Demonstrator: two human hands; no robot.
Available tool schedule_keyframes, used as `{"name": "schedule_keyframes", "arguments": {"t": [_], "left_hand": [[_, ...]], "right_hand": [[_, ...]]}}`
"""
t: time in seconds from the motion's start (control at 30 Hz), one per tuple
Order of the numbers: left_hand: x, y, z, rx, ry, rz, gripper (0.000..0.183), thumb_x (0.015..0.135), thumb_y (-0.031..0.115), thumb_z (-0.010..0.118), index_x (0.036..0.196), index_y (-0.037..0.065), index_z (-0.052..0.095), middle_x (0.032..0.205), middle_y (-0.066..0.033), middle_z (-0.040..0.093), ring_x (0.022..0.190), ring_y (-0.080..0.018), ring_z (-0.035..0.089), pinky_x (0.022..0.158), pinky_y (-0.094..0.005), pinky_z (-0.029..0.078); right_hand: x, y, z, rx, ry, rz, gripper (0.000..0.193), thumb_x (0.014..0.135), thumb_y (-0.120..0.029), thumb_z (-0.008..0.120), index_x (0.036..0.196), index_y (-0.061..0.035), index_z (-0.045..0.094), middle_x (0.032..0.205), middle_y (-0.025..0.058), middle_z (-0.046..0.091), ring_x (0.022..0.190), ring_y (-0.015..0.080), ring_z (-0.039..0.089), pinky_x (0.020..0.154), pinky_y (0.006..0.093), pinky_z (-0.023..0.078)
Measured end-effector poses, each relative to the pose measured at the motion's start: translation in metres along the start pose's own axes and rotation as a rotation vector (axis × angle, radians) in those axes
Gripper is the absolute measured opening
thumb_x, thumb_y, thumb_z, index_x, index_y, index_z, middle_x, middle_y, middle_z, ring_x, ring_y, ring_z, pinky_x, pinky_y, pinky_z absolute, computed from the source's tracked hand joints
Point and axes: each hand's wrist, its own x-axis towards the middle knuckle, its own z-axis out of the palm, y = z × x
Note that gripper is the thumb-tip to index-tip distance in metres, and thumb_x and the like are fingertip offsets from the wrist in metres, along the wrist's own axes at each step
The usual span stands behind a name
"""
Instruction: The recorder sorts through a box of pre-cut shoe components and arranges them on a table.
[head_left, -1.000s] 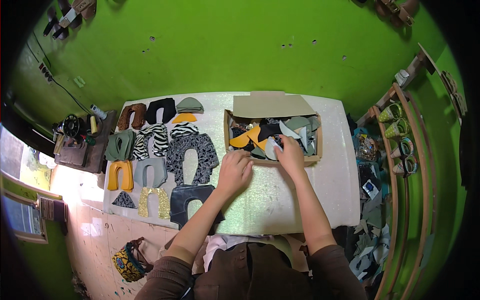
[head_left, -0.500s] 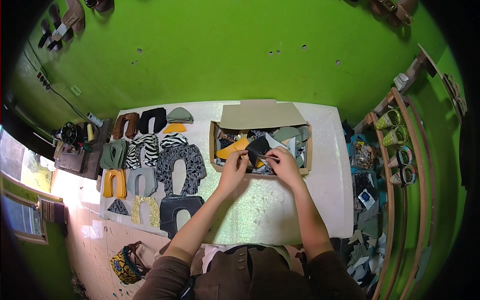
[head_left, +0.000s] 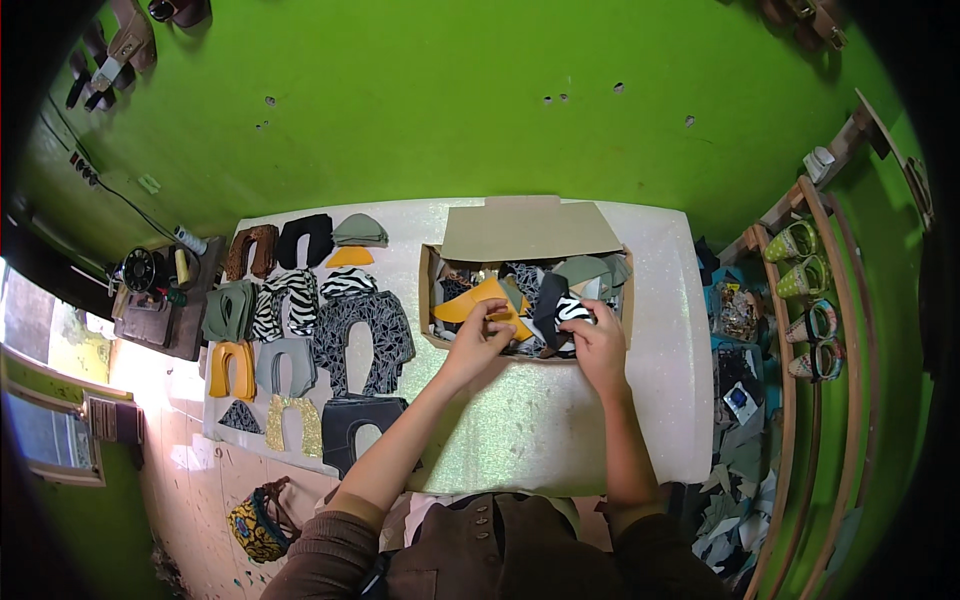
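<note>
An open cardboard box (head_left: 627, 300) on the table holds a jumble of cut material scraps. My right hand (head_left: 600, 345) pinches a black-and-white zebra-striped piece (head_left: 572, 311) at the box's front right. Against it, on its left, is a black piece (head_left: 548, 303); whether my fingers also hold that one I cannot tell. Over the left part of the box, my left hand (head_left: 478, 343) has its fingers apart, close to a yellow-orange piece (head_left: 470, 300). Grey-green scraps (head_left: 580, 268) lie at the back right of the box.
Left on the table (head_left: 660, 400) are several stacks of U-shaped pieces, among them dark patterned ones (head_left: 396, 325) and gold glitter ones (head_left: 293, 424). A sewing machine (head_left: 140, 270) stands at far left. At right, a wooden rack (head_left: 785, 420) holds sandals (head_left: 790, 243), with scraps (head_left: 735, 510) heaped beside it.
My right hand has moved slightly right and now holds the zebra-striped piece. My left hand has let go of the black piece, which sits farther right. The view has shifted slightly.
</note>
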Motion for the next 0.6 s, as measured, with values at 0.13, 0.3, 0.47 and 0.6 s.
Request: {"name": "schedule_keyframes", "arguments": {"t": [0.13, 0.3, 0.47, 0.6], "left_hand": [[-0.006, 0.008, 0.012, 0.17, -0.092, -0.003, 0.049, 0.084, 0.01, 0.062, 0.125, 0.001, 0.038, 0.105, -0.0075, 0.054, 0.082, -0.0102, 0.055, 0.075, -0.0231, 0.046], [-0.003, -0.005, 0.003, -0.029, -0.05, 0.006, 0.041, 0.085, 0.004, 0.057, 0.123, 0.0, 0.041, 0.099, -0.0055, 0.056, 0.079, -0.0074, 0.055, 0.069, -0.0202, 0.044], [-0.004, -0.006, -0.013, 0.089, 0.22, 0.02, 0.027, 0.085, -0.002, 0.051, 0.112, -0.001, 0.05, 0.09, -0.0043, 0.057, 0.073, -0.006, 0.053, 0.066, -0.0176, 0.042], [-0.016, -0.01, -0.022, 0.03, 0.243, 0.023, 0.026, 0.087, 0.004, 0.053, 0.112, -0.001, 0.051, 0.092, -0.0035, 0.056, 0.076, -0.0058, 0.051, 0.068, -0.017, 0.041]], "right_hand": [[0.023, -0.036, -0.034, 0.684, -0.401, 0.453, 0.03, 0.081, 0.004, 0.049, 0.108, -0.0011, 0.061, 0.095, 0.0113, 0.059, 0.08, 0.0187, 0.057, 0.073, 0.0253, 0.044], [0.026, -0.05, -0.031, 0.442, -0.394, 0.288, 0.026, 0.083, -0.001, 0.052, 0.108, 0.0005, 0.06, 0.089, 0.0113, 0.059, 0.075, 0.017, 0.057, 0.067, 0.024, 0.045], [0.009, -0.035, -0.032, 0.069, -0.204, 0.336, 0.024, 0.083, -0.001, 0.051, 0.103, -0.0036, 0.064, 0.082, 0.0118, 0.058, 0.069, 0.0207, 0.059, 0.06, 0.0275, 0.045], [0.012, -0.057, -0.03, -0.114, -0.017, 0.195, 0.03, 0.081, 0.005, 0.048, 0.106, -0.0054, 0.062, 0.084, 0.0127, 0.058, 0.067, 0.022, 0.058, 0.061, 0.0265, 0.045]]}}
